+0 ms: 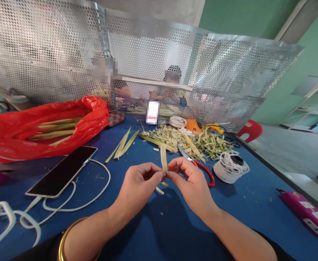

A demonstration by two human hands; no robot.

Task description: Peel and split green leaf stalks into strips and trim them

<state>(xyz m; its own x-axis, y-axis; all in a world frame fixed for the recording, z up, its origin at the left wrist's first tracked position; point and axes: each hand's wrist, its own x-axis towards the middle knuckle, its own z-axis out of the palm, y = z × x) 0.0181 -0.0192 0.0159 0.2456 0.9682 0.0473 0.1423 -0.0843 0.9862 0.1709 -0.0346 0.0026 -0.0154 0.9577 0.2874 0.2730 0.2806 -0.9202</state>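
Observation:
Between my two hands a pale, dried leaf strip [163, 156] stands upright, its lower end pinched in the fingertips. My left hand [141, 183] is closed, thumb and forefinger on the strip from the left. From the right, my right hand [189, 181] pinches the same end. The fingers hide the strip's bottom. Just beyond the right hand lie scissors [205, 173] with red handles, blades partly on a heap of curled leaf pieces [172, 137]. Several longer green-yellow leaves [123, 145] rest to the left of the heap.
A red plastic bag [93, 116] with long leaves stands at the left. A phone [63, 172] with a white cable lies before it. String on a white spool [231, 168], a tape roll [178, 121] and a purple power strip [305, 210] are rightward. A perforated screen [153, 40] closes the back.

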